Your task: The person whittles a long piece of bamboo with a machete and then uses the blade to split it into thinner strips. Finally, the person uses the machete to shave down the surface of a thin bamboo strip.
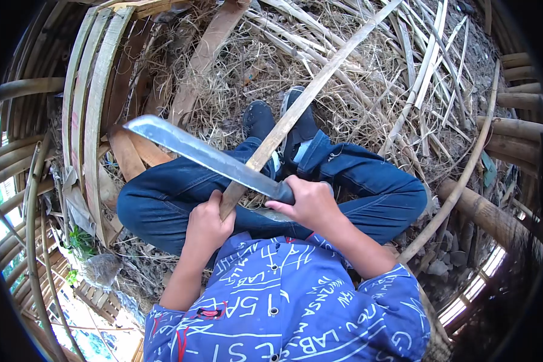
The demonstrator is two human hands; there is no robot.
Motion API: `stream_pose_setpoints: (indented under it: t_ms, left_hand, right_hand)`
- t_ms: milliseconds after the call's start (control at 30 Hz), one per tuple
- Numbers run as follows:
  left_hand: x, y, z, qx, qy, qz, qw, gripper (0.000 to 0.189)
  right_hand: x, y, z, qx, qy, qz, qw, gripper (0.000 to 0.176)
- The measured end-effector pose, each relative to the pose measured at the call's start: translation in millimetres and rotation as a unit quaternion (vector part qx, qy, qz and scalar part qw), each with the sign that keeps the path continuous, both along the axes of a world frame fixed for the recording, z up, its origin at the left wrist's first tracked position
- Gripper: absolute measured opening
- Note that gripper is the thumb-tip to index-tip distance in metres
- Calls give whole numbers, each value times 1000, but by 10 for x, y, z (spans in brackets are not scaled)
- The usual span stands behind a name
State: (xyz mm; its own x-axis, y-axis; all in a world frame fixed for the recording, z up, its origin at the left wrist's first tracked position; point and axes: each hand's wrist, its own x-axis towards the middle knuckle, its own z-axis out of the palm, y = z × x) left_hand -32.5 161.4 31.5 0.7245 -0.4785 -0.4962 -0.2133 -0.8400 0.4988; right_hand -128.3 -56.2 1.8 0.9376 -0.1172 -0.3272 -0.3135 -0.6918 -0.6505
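Note:
My left hand is closed around the near end of a long wooden strip, close to my lap. From there the strip slants up and away to the right, passing over my shoes. In my right hand is the dark handle of a machete. Its broad metal blade points to the left and crosses the strip just beyond my left hand, seeming to touch it. The blade's squared tip reaches out past my left knee.
Upright wooden slats stand at the left. Dry straw and split sticks litter the ground ahead. A thick bamboo pole lies at the right, near a bamboo wall. My crossed legs lie under the work.

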Motion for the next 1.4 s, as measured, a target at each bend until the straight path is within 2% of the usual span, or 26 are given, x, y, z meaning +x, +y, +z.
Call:
stream_pose_setpoints:
  t_ms: [200,300,433,533,600,633,767,833,900,967,1100,1200,1267,1300,1400]
  left_hand:
    - [-16,47,-15,4,6,-20,1000,24]
    - [-6,35,-4,2,12,-18,1000,23]
    - [-7,39,-17,-4,4,-28,1000,25]
    - [-3,57,-13,-15,0,-27,1000,25]
    - [-10,61,18,-6,3,-25,1000,25]
    - [-14,61,29,2,8,-27,1000,25]
    - [-24,79,15,3,9,-35,999,25]
    - [-24,85,1,13,-12,-63,998,29]
    - [-20,86,-13,12,-12,-61,998,29]
    - [-20,72,-21,14,-10,-56,998,29]
    - [-19,46,1,9,0,-31,999,24]
    - [-15,28,-10,5,5,-20,1000,22]
    - [-7,16,-24,0,4,-23,1000,22]
    - [-9,13,-26,0,2,-19,1000,22]
    - [-24,26,-51,4,-4,-15,1000,22]
  right_hand:
    - [-23,-101,-128,-57,-43,7,997,55]
    - [-14,-344,-243,-114,-67,-32,991,57]
    - [8,-651,-313,-186,-37,-5,982,59]
    - [47,-687,-327,-178,-61,-13,982,60]
    - [86,-773,-325,-166,-74,-45,982,61]
    - [109,-878,-337,-178,-22,-72,981,61]
    - [146,-1730,-562,-205,18,-201,958,61]
    - [203,-2067,-456,-198,62,-245,947,59]
    - [207,-2275,-532,-248,34,-219,943,58]
    - [281,-2230,-411,-251,18,-210,945,59]
    - [286,-1566,-184,-59,3,-253,966,54]
    - [130,-892,-78,42,-12,-190,981,52]
    - [54,-499,-21,52,-8,-113,992,51]
    - [8,-324,-7,50,-46,-90,994,52]
    - [-58,-16,-31,0,-21,-11,1000,58]
